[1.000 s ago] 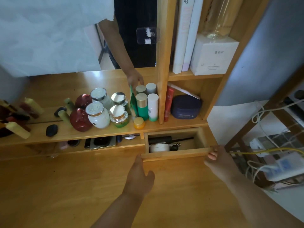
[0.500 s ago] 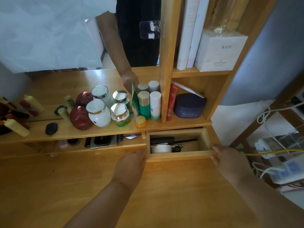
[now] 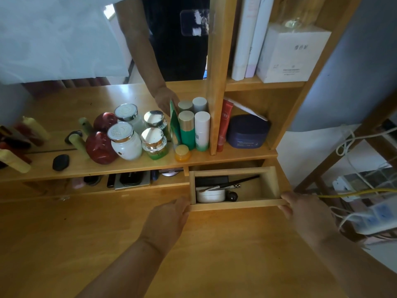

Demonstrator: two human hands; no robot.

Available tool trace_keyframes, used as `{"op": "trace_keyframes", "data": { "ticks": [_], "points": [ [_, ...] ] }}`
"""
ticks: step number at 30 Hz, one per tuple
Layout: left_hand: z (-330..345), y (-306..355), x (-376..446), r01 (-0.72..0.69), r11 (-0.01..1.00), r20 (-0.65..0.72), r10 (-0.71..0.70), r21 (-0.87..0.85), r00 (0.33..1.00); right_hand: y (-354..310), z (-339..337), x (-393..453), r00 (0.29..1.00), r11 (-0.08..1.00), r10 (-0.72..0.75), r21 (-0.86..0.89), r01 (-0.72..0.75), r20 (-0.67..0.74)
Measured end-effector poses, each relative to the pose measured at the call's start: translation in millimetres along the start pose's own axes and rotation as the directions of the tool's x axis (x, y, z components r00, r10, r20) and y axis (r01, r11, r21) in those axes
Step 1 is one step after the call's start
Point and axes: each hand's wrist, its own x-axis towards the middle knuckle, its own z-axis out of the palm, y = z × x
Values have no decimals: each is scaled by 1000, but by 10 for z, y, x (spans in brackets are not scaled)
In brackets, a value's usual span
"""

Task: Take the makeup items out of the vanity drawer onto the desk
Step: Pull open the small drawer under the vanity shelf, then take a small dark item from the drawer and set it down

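A small wooden drawer (image 3: 236,204) stands pulled out under the vanity shelf. Inside it lie a white round compact (image 3: 211,195), a makeup brush (image 3: 232,184) with a black handle, a black flat case (image 3: 211,180) and a small dark ball-shaped item (image 3: 232,196). My left hand (image 3: 166,220) grips the drawer's front left corner. My right hand (image 3: 300,208) grips its front right corner, fingers curled round the edge. The wooden desk (image 3: 214,254) spreads in front of the drawer.
The shelf above carries jars (image 3: 126,143), a red pot (image 3: 98,148), green and white bottles (image 3: 194,131), a red tube (image 3: 223,125) and a dark blue case (image 3: 248,131), doubled in the mirror (image 3: 75,50). Cables and a power strip (image 3: 378,216) hang off the desk's right side.
My left hand moved from the desk up to the drawer's left corner. My right hand stayed at the right corner, and the drawer came out farther, showing more of its contents.
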Motion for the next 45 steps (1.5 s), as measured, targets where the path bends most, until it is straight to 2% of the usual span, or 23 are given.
{"op": "trace_keyframes", "data": {
  "ticks": [5, 7, 9, 11, 13, 16, 20, 25, 45],
  "points": [
    [-13, 7, -5, -4, 1000, -6, 4, -5, 1000, -36, -40, -52, 997, 995, 70, 65, -70, 11],
    [-9, -2, -11, -9, 1000, -12, 9, -9, 1000, -57, -110, -81, 993, 984, 93, 158, -81, -66],
    [-5, -3, -12, -10, 1000, -11, 10, -13, 1000, -156, -208, -113, 980, 967, 52, 255, -1, -192],
    [0, -7, -6, -3, 1000, -12, 3, -20, 1000, -376, -316, -116, 971, 953, -22, 288, 93, -240],
    [-3, -9, 3, -1, 1000, -21, 0, -27, 1000, -634, -352, -52, 985, 932, -33, 350, 91, -169],
    [-8, -9, 7, -10, 1000, -19, 9, -23, 1000, -875, -285, 124, 999, 894, 37, 448, -32, -2],
    [-6, -20, -9, -36, 999, -16, 35, -30, 999, -1006, -202, 284, 988, 919, 116, 368, -144, 98],
    [-5, -23, -16, -49, 998, -16, 49, -36, 999, -1088, -200, 366, 973, 955, 183, 208, -210, 144],
    [-81, -16, 158, 66, 998, 76, -65, -2, 995, -978, -456, 245, 991, 959, 121, 254, -129, 48]
  ]
}}
